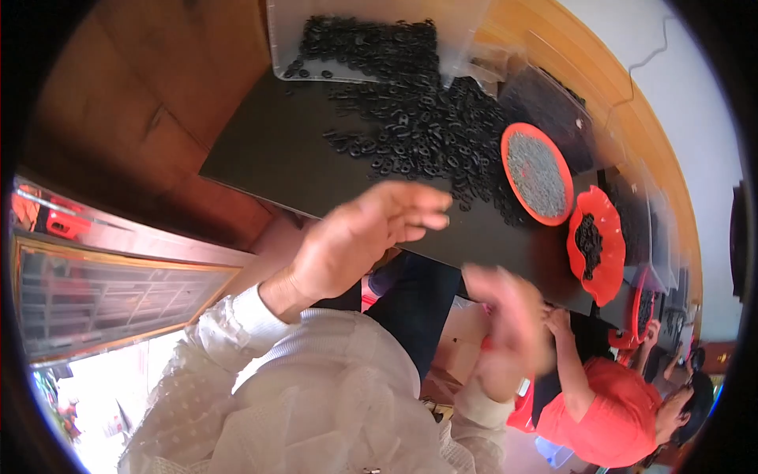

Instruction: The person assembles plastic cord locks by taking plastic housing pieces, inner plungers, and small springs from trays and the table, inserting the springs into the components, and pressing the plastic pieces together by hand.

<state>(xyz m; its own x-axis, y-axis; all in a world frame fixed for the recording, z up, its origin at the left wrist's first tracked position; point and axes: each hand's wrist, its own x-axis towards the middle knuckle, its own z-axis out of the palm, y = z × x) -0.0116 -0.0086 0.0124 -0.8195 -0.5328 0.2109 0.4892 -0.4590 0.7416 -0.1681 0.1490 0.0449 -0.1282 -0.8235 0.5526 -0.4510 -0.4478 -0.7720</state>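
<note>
My left hand [365, 231] is over the near edge of the dark tabletop [280, 146], its fingers stretched out and slightly bent, with nothing seen in them. My right hand [512, 320] is lower and further right, just off the table edge, smeared by motion; whether it holds anything does not show. Beyond my left hand spreads a heap of small black ring-shaped parts [442, 134], some with two holes. An orange-red plate [508, 158] of small grey pieces [538, 175] sits to the heap's right.
A clear plastic bin [286, 35] lies at the far edge, black parts spilling from it. A red scalloped bowl [608, 225] holding black pieces is at the right. Further right, a person in a red shirt [612, 407] works at the same table. A framed panel [118, 296] is at left.
</note>
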